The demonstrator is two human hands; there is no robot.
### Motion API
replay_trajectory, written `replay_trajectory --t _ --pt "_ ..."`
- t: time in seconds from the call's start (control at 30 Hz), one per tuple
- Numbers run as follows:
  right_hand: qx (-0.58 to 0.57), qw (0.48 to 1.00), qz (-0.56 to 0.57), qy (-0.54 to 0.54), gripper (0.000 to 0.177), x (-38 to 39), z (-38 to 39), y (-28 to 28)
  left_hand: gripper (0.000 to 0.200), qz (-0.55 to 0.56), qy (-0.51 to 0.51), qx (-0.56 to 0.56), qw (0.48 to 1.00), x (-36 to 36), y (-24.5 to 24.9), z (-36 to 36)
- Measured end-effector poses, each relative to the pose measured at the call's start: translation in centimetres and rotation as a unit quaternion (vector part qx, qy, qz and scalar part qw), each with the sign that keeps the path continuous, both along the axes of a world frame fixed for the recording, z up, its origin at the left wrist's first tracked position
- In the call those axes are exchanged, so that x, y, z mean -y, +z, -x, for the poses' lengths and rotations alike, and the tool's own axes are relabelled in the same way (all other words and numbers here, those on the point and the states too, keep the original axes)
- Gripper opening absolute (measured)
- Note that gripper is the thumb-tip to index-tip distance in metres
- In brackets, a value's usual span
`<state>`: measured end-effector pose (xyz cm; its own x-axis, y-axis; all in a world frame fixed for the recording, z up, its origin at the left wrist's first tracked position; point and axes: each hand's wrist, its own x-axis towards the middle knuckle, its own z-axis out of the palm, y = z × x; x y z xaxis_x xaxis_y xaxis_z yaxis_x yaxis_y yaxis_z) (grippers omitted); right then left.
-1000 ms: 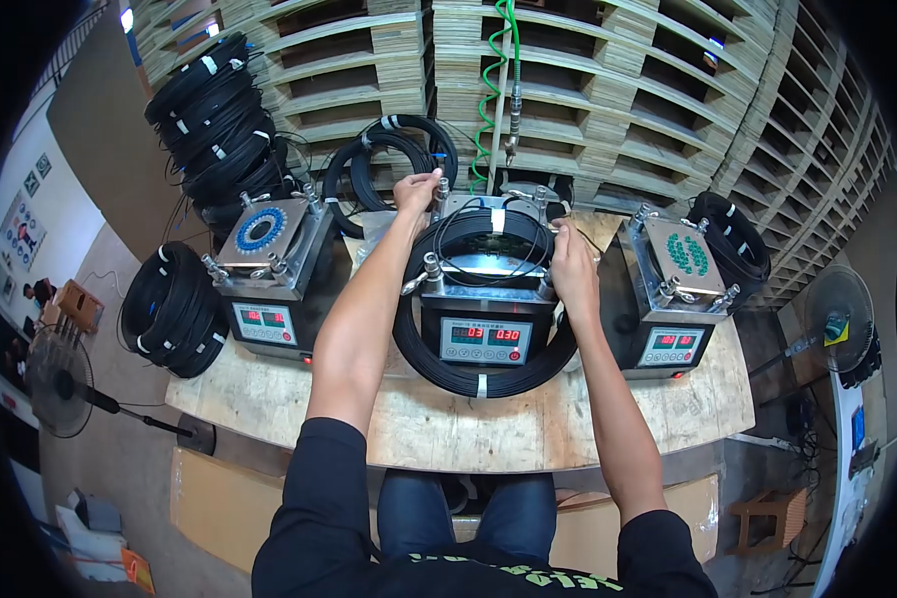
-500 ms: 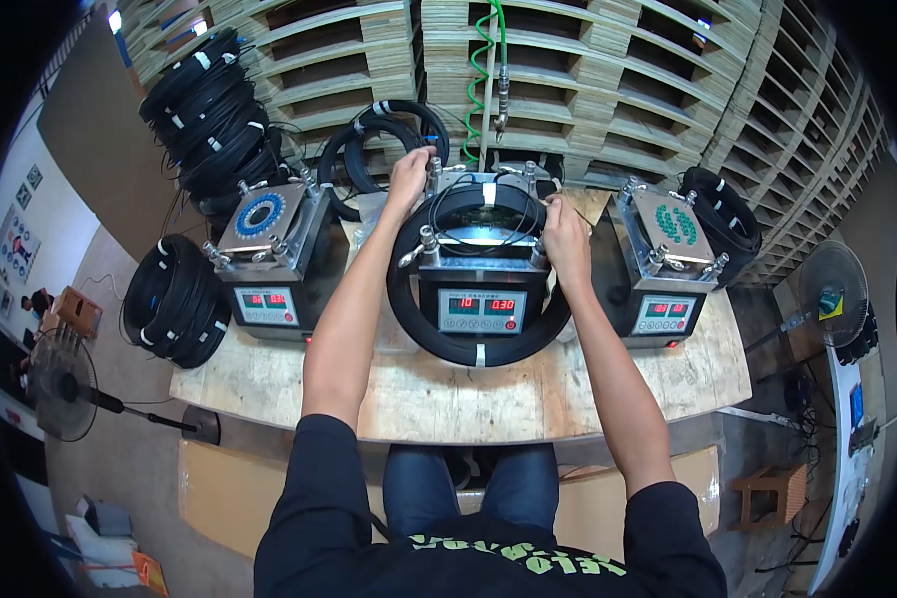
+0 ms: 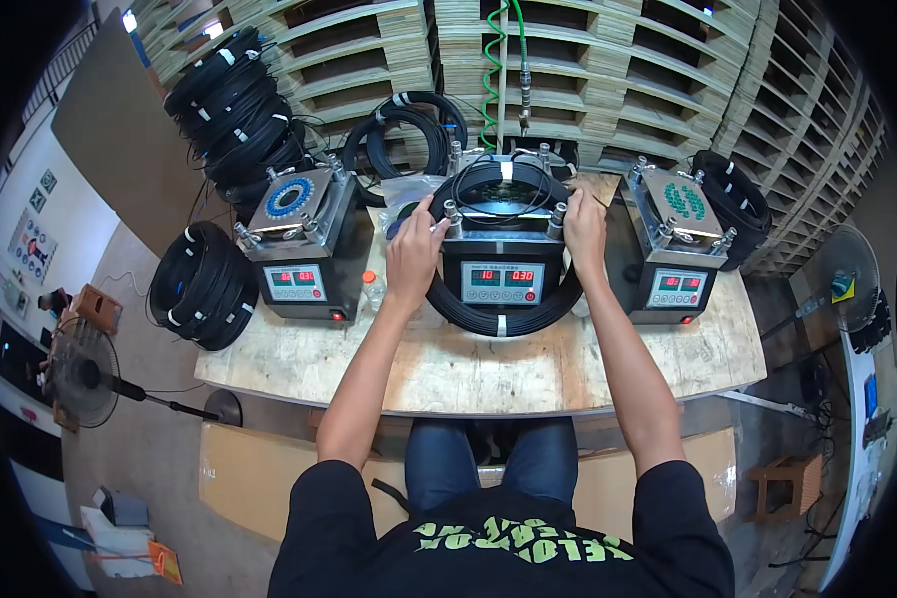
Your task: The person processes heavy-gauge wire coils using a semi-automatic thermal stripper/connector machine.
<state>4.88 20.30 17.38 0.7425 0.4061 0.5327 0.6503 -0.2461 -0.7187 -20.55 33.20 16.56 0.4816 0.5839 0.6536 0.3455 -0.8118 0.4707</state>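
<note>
Left hand (image 3: 416,251) lowered nearer, black coil (image 3: 501,321) fronting middle machine (image 3: 496,271).

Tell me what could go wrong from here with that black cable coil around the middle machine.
The thin loose loops of the black cable coil could snag on the metal posts of the middle machine if pulled. The coil's lower part runs just below the control panel, so a shift might press a button. The orange-capped bottle near the left hand could get knocked over.
</note>
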Motion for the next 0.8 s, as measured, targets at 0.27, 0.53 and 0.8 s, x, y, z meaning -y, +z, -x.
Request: replay_trajectory --t 0.27,0.53,0.8 --pt "-0.005 1.000 -0.012 -0.002 0.037 0.5 0.7 -0.6 0.041 -0.059 0.078 -0.003 0.995 0.1 0.0 0.5" --pt "-0.004 0.996 -0.087 -0.026 0.034 0.0 0.8 -1.4 0.043 0.033 0.021 0.038 0.999 1.9 -0.9 -1.3" --pt "-0.032 0.974 -0.224 0.023 0.025 2.3 2.0 -4.3 0.028 0.005 -0.041 0.016 0.999 1.7 -2.1 -0.6"
